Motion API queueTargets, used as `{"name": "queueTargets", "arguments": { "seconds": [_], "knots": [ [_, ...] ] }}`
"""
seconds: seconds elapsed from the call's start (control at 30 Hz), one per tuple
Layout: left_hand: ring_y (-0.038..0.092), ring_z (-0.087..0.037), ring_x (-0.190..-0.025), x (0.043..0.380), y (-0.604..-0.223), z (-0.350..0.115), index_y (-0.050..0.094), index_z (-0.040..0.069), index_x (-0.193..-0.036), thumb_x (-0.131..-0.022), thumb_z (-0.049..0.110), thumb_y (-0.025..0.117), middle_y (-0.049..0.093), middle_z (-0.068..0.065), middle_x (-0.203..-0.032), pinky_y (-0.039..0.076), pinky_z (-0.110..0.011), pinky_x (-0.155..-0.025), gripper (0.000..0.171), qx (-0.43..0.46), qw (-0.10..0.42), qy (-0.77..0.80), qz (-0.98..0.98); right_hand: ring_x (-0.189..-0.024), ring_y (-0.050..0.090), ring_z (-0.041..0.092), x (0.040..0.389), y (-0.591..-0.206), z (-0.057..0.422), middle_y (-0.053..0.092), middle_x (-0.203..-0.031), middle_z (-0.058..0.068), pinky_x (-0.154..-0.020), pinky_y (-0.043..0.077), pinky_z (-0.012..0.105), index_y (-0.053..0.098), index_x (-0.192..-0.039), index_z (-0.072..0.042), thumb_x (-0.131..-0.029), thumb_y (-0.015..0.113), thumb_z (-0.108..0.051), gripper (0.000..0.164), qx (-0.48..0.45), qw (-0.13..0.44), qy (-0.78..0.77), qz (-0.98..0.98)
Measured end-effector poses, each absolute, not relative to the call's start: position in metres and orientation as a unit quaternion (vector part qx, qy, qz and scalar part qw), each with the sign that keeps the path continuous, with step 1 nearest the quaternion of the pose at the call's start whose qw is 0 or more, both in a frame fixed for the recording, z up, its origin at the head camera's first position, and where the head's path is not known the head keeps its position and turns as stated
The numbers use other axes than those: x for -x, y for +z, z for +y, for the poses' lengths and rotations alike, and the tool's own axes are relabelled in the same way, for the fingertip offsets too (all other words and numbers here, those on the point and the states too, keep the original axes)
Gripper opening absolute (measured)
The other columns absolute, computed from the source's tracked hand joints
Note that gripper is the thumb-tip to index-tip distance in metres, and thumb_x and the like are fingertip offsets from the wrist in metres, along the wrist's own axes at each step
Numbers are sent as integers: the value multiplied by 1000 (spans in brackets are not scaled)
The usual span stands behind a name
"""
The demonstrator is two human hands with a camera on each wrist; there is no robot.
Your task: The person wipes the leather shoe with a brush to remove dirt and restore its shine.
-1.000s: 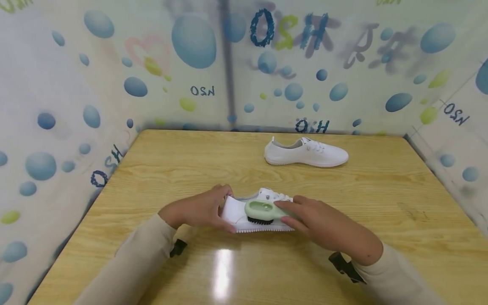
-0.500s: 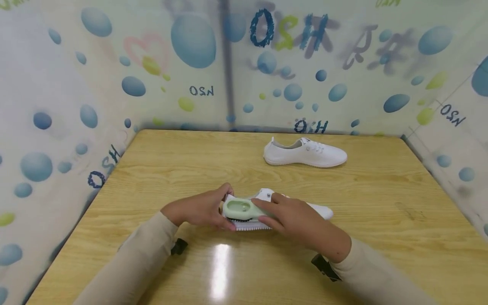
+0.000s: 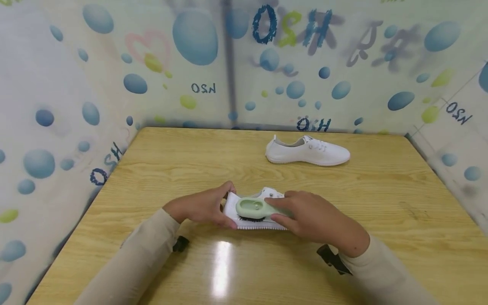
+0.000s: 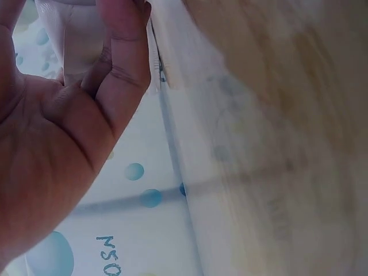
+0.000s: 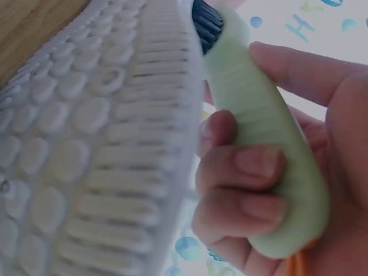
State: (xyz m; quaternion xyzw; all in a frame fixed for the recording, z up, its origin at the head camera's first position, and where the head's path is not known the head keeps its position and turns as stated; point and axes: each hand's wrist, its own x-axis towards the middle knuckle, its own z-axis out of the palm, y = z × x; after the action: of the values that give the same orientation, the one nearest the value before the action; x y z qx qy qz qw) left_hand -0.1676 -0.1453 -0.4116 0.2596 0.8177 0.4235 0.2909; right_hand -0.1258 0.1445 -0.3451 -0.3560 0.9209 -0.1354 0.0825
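My left hand [image 3: 207,207] grips the heel of a white lace-up shoe [image 3: 231,207], which is tipped so its side faces up toward the head camera. In my right hand [image 3: 316,216] is a pale green brush [image 3: 251,206], its dark bristles [image 3: 251,218] against the shoe's side near the heel. The right wrist view shows fingers curled round the brush handle [image 5: 270,132], with the shoe's studded white sole [image 5: 86,144] close beside it. From the left wrist, the left hand [image 4: 75,109] is seen with part of the shoe [image 4: 80,40] between thumb and fingers. My right hand hides the toe.
A second white shoe [image 3: 309,151] lies toward the back of the wooden table [image 3: 183,161], toe to the right. Behind the table stands a wall covering [image 3: 164,101] printed with blue and green spots. Dark straps hang at both wrists.
The brush in my right hand slid left to the heel, then back a little to the right along the shoe's side. My left hand keeps its grip on the heel.
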Motion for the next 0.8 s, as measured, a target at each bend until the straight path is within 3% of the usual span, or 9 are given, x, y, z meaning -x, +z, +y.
{"name": "queueTargets", "arguments": {
  "seconds": [0.23, 0.53, 0.8],
  "knots": [
    [64, -17, -96, 168, -411, -145, 36, 10, -117, -74, 24, 90, 54, -11, -124, 57, -31, -79, 70, -263, 294, 435, 810, -83, 65, 20, 122, -359, 134, 69, -109, 15, -72, 56, 39, 60, -139, -21, -100, 58, -39, 42, 384, 48, -135, 912],
    [69, -19, -88, 167, -410, -144, 35, 10, -120, -76, 28, 89, 54, -13, -127, 57, -31, -76, 71, -252, 300, 431, 813, -66, 44, 8, 122, -336, 158, 56, -79, -7, -59, 39, 24, 65, -133, -28, -93, 70, -37, 41, 333, 90, -122, 931],
    [68, -20, -97, 166, -411, -145, 36, 9, -118, -77, 23, 88, 57, -13, -123, 58, -31, -80, 68, -256, 303, 444, 803, -66, 50, 7, 122, -355, 144, 66, -92, 3, -58, 44, 26, 65, -134, -27, -96, 66, -41, 41, 370, 39, -137, 918]
  ]
}}
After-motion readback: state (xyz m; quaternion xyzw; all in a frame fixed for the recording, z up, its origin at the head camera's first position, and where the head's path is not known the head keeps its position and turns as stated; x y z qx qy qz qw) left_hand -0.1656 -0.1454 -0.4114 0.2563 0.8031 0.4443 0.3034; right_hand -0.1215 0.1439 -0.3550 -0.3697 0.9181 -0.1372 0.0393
